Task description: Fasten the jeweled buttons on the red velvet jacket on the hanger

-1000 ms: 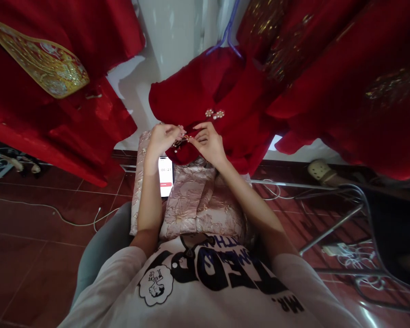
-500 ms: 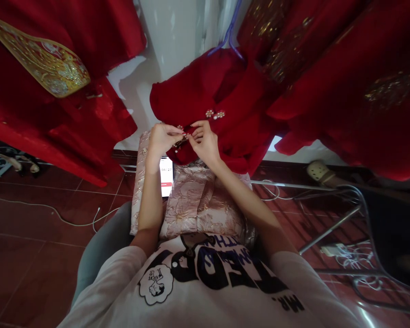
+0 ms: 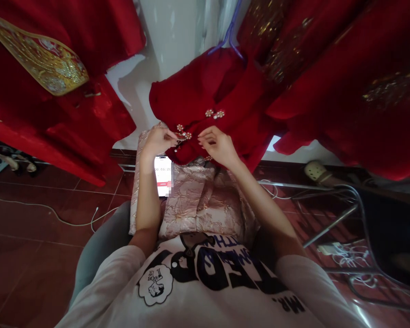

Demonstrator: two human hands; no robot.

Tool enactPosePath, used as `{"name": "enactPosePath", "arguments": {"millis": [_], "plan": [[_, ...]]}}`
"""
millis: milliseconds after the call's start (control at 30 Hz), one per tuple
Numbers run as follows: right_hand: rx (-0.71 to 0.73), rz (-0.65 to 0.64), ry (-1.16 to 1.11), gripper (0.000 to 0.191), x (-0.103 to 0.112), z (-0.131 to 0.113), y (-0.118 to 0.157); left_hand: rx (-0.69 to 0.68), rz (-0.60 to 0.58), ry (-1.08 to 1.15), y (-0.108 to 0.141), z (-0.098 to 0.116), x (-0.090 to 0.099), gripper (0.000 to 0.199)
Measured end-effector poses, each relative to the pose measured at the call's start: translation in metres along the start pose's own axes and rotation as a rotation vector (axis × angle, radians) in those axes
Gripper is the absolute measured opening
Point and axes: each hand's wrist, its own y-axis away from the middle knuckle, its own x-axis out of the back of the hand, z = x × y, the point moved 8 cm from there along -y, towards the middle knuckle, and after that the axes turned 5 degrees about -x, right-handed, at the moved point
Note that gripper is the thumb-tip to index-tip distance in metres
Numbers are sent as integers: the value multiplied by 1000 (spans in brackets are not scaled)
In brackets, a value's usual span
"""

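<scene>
A: How is the grip found?

B: The pearl-flower clasp [image 3: 182,135] is pinched at its edge by the left hand [image 3: 157,140], whose fingers are nearly closed; that hand is the nearer. The right hand [image 3: 217,146] is held open, curled just beside the clasp, and no hold by it is shown.

A: And the garment?

B: The red garment [image 3: 205,86] is spread behind the clasp, its length running upward to a purple hanger [image 3: 229,34] beyond it.

A: What else is placed around it?

B: A second pearl clasp [image 3: 214,113] is seen up and right of it, a phone [image 3: 163,175] below it, and pink brocade [image 3: 194,200] below and toward the body.
</scene>
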Motion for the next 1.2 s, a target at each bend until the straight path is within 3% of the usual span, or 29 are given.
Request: {"name": "enactPosePath", "arguments": {"millis": [100,200,333,467,667,867,967,1067,1200], "plan": [[-124,-90,70,21,15,2,11,80,-79,-85,6,-3,0,13],[-192,-171,323,20,21,5,18,124,-132,-69,8,-3,-6,15],[-242,-230,645,13,17,13,22,268,-237,32,10,-13,-20,21],[-233,-213,738,13,7,17,20,309,-305,82,11,-16,-28,26],[-212,-188,640,17,8,18,14,296,-336,70,11,-15,-35,22],[-215,-421,50,31,-13,21,17,284,-364,-14,11,-13,-37,16],[-165,-447,-148,23,-29,19,17,309,-348,7,10,-15,-36,12],[-75,-340,-86,5,-38,20,12,323,-320,50,10,-17,-35,11],[26,-249,119,20,-44,20,8,336,-306,91,11,-17,-36,14]]}}
